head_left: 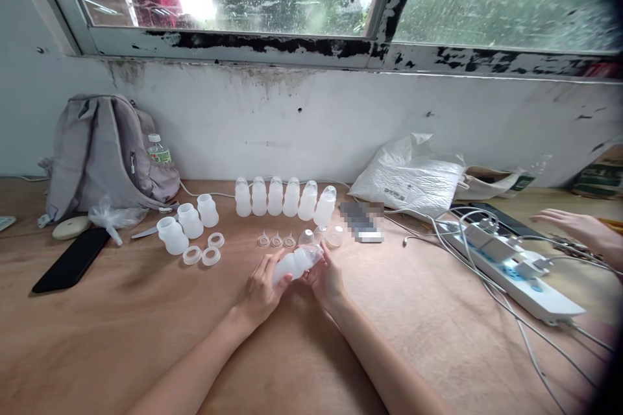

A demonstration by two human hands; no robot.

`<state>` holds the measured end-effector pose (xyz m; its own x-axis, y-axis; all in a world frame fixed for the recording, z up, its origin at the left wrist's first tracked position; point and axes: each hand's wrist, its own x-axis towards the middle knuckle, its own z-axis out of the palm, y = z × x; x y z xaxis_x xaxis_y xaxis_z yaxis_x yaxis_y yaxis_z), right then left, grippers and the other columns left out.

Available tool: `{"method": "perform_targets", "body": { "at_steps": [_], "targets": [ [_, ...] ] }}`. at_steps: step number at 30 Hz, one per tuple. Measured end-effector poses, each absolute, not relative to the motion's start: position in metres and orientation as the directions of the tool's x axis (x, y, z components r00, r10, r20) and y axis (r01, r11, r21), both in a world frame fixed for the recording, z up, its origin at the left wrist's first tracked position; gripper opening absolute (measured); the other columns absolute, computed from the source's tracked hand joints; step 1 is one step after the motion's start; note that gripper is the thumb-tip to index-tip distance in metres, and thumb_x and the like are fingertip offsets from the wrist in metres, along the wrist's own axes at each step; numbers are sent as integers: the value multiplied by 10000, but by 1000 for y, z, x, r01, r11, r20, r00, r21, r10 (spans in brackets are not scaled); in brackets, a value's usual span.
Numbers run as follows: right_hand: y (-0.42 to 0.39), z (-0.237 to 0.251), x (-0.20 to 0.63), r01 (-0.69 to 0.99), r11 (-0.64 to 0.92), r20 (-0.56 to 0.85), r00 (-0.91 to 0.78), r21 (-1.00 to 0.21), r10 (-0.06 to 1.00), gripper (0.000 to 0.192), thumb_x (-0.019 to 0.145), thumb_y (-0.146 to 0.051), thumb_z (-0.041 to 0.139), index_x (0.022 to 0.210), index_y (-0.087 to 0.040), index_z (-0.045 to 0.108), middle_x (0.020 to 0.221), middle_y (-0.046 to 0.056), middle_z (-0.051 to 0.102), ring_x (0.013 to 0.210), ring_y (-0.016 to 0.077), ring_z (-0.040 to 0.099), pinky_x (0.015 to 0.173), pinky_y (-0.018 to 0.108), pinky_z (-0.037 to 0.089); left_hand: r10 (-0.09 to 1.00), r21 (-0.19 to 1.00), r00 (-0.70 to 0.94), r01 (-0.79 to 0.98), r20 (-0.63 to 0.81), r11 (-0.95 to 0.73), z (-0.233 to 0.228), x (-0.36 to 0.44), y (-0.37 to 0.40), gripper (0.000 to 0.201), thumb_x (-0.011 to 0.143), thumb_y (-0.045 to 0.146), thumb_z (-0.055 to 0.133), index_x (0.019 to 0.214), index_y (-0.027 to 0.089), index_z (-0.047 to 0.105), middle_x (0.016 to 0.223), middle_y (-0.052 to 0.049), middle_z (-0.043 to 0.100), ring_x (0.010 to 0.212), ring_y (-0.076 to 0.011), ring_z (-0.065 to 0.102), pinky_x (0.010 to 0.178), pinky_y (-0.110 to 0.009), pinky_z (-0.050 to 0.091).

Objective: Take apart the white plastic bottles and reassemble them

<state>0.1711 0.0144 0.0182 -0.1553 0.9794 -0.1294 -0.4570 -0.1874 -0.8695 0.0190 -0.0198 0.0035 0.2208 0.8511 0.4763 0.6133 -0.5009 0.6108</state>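
- Left hand [263,288] and right hand [325,280]: both clamped on one white bottle [296,264], centre frame.
- Bottle row [285,196]: six, standing above.
- Surface [121,324]: wooden.

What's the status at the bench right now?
Left hand and right hand both grip one white bottle, held sideways. Row of six capped bottles behind. Another person's hand far right.

Translucent matt plastic bottle [295,264] (plywood table [146,324])
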Motion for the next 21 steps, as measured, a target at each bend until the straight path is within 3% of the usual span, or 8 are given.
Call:
{"method": "perform_targets", "body": {
  "at_steps": [4, 9, 17, 21],
  "targets": [
    [12, 23, 172, -472, -182, -57, -267, -863, 962, 458, 769, -551, 389, 911, -188, 630, 863, 79, 630, 716, 192, 560, 598, 282, 435, 872, 660, 278, 571, 404, -488, 4, 15, -17, 430, 887, 292, 291, 1306, 201, 252, 1158, -105, 444, 1099, -199, 443, 930, -362, 377],
    [8, 30, 174, -453, -118, 10, -270, -883, 963, 468, 777, -549, 388, 973, -195, 624, 954, 92, 618, 794, 208, 545, 627, 286, 427, 853, 721, 369, 466, 368, -513, 12, 10, -13, 343, 857, 330, 389, 1173, 198, 406, 1098, -89, 486, 1047, -205, 471, 907, -351, 386],
    [11, 23, 173, -488, -120, 17, -268, -865, 963, 386, 782, -485, 435, 937, -195, 637, 993, 81, 610, 597, 136, 529, 638, 312, 440, 936, 876, 287, 372, 205, -306, 4, 9, -6, 409, 711, 390, 604, 1011, 202, 400, 1000, -61, 586, 893, -200, 578, 762, -336, 468],
    [19, 14, 177, -543, -124, -23, -189, -830, 982, 336, 750, -472, 495, 867, -196, 645, 840, 52, 626, 549, 129, 531, 562, 297, 436, 917, 829, 229, 395, 327, -395, 4, 9, -7, 644, 628, 417, 668, 1139, 193, 345, 1125, -109, 522, 1001, -231, 533, 834, -374, 440]
  ]
}}
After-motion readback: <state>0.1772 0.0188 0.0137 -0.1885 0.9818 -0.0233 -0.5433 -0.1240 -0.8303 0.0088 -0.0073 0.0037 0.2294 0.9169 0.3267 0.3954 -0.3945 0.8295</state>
